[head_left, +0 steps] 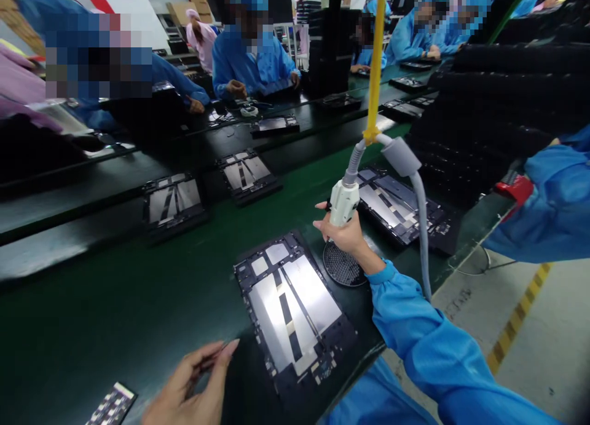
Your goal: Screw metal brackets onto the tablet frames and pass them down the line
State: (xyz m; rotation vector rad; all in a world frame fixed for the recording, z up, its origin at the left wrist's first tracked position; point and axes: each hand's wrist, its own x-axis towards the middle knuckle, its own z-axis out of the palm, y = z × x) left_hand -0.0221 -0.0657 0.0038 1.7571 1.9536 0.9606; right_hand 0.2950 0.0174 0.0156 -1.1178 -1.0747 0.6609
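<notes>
An opened tablet back (292, 308) with silver plates lies in a black tray on the green belt right in front of me. My right hand (343, 231) is wrapped around a white hanging power screwdriver (343, 200), held just right of the tablet's far corner and above a round black mesh dish (341, 265). My left hand (193, 382) rests low on the belt left of the tablet, fingers stretched out and holding nothing that I can see. A small dark strip (110, 403) lies by my left wrist.
The screwdriver hangs from a yellow cord (377, 62) with a grey hose (417, 216). More tablets lie on the belt: (401, 206), (173, 200), (246, 173). Co-workers in blue coats sit across the line. Another person's blue sleeve (548, 197) is at the right, beside stacked black trays (498, 93).
</notes>
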